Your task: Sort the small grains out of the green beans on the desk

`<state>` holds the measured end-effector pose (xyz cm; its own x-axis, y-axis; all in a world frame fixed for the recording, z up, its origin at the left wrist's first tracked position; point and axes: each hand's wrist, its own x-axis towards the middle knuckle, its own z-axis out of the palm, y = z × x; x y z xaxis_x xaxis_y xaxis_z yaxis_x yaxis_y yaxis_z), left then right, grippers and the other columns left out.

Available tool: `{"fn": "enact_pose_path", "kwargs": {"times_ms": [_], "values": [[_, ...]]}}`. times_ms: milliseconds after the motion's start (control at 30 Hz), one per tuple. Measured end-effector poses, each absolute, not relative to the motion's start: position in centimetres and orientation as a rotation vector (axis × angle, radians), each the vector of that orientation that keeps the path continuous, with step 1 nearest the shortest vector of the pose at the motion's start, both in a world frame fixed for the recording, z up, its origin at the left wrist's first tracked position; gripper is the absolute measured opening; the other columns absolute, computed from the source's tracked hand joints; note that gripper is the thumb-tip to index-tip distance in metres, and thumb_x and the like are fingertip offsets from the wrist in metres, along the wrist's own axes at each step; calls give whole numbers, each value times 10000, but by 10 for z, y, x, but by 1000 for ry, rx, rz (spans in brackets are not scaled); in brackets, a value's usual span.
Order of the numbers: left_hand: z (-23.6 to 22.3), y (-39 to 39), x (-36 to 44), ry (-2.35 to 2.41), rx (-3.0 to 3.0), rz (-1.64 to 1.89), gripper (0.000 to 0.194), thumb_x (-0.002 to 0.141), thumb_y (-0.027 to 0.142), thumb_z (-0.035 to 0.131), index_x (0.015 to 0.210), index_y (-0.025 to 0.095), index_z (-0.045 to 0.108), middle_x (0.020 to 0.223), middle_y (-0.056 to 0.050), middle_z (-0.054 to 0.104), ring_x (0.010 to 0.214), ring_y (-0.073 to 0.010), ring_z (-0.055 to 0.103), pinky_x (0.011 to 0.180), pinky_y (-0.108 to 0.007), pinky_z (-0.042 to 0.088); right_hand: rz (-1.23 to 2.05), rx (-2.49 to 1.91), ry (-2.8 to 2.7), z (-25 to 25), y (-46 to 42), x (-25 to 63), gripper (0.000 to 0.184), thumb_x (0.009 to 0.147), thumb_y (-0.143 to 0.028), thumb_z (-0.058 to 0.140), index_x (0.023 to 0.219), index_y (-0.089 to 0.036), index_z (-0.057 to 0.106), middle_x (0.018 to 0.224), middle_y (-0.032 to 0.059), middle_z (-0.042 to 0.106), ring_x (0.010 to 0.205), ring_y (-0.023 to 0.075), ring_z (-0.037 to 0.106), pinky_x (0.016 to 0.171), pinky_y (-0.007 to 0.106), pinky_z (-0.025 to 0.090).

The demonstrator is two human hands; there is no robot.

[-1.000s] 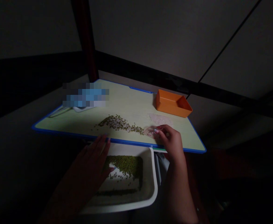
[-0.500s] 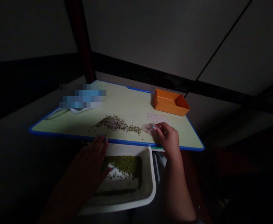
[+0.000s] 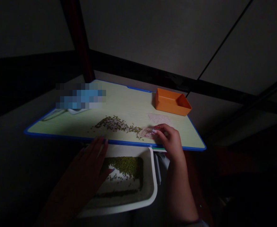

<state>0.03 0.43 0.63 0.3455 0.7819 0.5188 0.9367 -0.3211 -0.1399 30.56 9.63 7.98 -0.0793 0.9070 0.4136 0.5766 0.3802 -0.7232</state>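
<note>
My right hand (image 3: 170,138) is pinched on a clear, rounded plastic piece (image 3: 146,132) lying low over the table; whether it is a lid or a shallow dish I cannot tell. Its left edge meets a scattered pile of small green beans (image 3: 112,122) mixed with pale grains. Just beyond it lies a patch of pale grains (image 3: 159,118). My left hand (image 3: 91,160) is stretched flat, fingers apart, over the left side of a white tub (image 3: 154,186), fingertips by the table's near edge. Green beans (image 3: 129,165) lie inside the tub.
The pale table (image 3: 119,94) has a blue rim. An orange open box (image 3: 173,107) stands at its back right corner. At the left lies a blurred-out blue and white object (image 3: 81,99) with a cord. A wall (image 3: 148,37) rises behind.
My right hand has moved the clear plastic piece slightly left, against the beans at the pile's right end. My left hand has stayed about where it was. The whole view has shifted a little.
</note>
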Motion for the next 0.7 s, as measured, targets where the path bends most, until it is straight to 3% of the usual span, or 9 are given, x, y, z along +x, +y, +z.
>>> {"fn": "enact_pose_path", "kwargs": {"times_ms": [267,500,700], "values": [[7,4,1,-1544,-2217,-496,801,960,560,319,1609,168,61,1647,-194,384,1495,-345,431,1133,-527,419,618,-1292,-1750,83,93,318,125,881,-316,676,901,-216,749,872,46,785,773,207,670,730,302,483],[6,4,-1,-1530,-2234,-496,810,958,580,314,1608,163,65,1656,-205,361,1503,-355,415,1136,-536,413,597,-1332,-1776,81,92,313,159,880,-339,662,890,-204,746,721,21,710,675,184,613,647,283,450],[4,3,-2,-1557,-2248,-470,815,953,575,350,1607,161,92,1679,-202,310,1530,-358,367,1149,-536,404,688,-1306,-1768,79,92,313,162,865,-328,669,897,-189,745,779,38,741,685,175,621,664,294,459]]}}
